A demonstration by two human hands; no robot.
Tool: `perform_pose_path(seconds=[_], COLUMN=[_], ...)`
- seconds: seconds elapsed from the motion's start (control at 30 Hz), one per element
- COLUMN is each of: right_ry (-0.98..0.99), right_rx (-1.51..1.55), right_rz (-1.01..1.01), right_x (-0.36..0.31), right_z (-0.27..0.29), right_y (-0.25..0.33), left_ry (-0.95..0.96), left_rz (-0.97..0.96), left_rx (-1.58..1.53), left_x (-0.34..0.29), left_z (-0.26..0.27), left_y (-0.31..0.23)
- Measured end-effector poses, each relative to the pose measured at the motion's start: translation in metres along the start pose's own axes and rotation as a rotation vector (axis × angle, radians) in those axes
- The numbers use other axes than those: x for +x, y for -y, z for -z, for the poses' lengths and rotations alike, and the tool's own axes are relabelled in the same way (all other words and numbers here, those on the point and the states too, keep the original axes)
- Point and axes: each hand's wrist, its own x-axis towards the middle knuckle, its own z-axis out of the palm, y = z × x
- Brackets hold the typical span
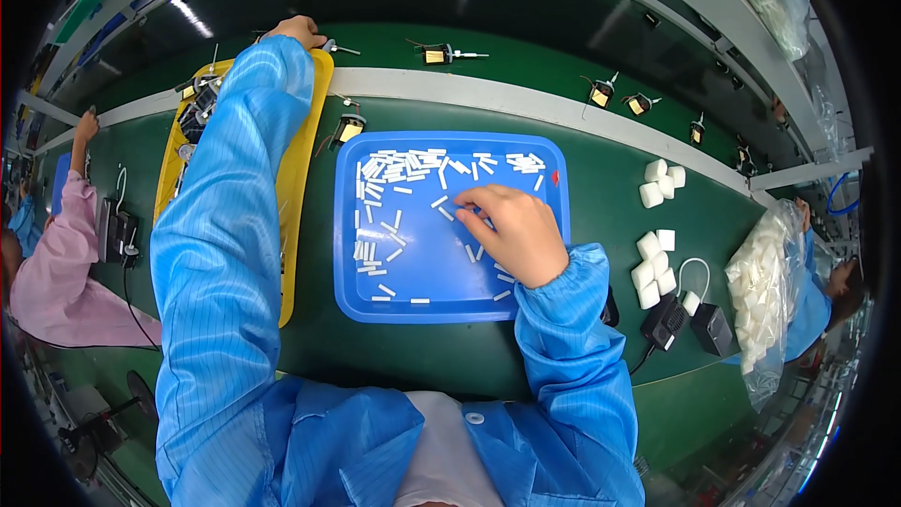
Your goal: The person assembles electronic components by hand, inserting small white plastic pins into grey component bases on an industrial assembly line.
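My left hand (298, 31) reaches far over the belt, beyond the yellow tray. Its fingers are curled on a small electrical part (340, 48) with a dark body and a pale shaft, which the hand partly hides. My right hand (518, 232) is over the blue tray (450, 312), thumb and forefinger slightly apart, pointing left. Just beyond the fingertips lies a short white strip (445, 213); no strip shows between them. More white strips are heaped along the tray's far left (404, 165) and scattered across its floor.
The yellow tray (298, 253) holds dark parts (195, 117), partly under my left sleeve. One coil part (348, 128) lies between the trays; others (436, 54) sit on the green belt. At right are white blocks (649, 272), black boxes (711, 329) and a bag (765, 291). A pink-sleeved person (66, 263) sits left.
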Motion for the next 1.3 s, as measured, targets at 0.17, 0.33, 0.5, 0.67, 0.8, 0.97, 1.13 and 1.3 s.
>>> perform_pose_path(seconds=[0.17,0.33,0.5,0.67,0.8,0.97,1.13,1.3], right_ry=[-0.075,-0.170,-0.151,-0.117,-0.105,-0.233,-0.328,-0.430], right_rx=[-0.052,-0.064,-0.114,-0.123,0.177,0.774,0.992,0.991], right_rz=[0.037,0.179,0.183,0.136,0.159,-0.004,0.043,0.089], right_x=[0.004,0.006,0.005,0.003,0.005,-0.004,-0.022,-0.029], right_z=[-0.009,-0.038,-0.047,-0.038,-0.011,0.035,0.057,0.060], right_y=[-0.005,-0.004,-0.009,-0.007,-0.004,0.020,0.037,0.043], left_ry=[-0.059,-0.152,-0.042,0.238,0.321,0.398,0.754,1.038], left_rz=[-0.227,-0.390,-0.592,-0.626,-0.616,-0.562,-0.567,-0.571], left_rx=[-0.071,-0.202,-0.688,-1.055,-1.132,-1.016,-1.224,-1.363], left_x=[0.011,-0.017,-0.078,-0.186,-0.235,-0.274,-0.292,-0.298], left_z=[-0.007,-0.010,-0.007,-0.001,-0.005,-0.002,0.006,-0.005], left_y=[-0.005,-0.023,-0.018,-0.032,-0.030,-0.027,-0.025,-0.026])
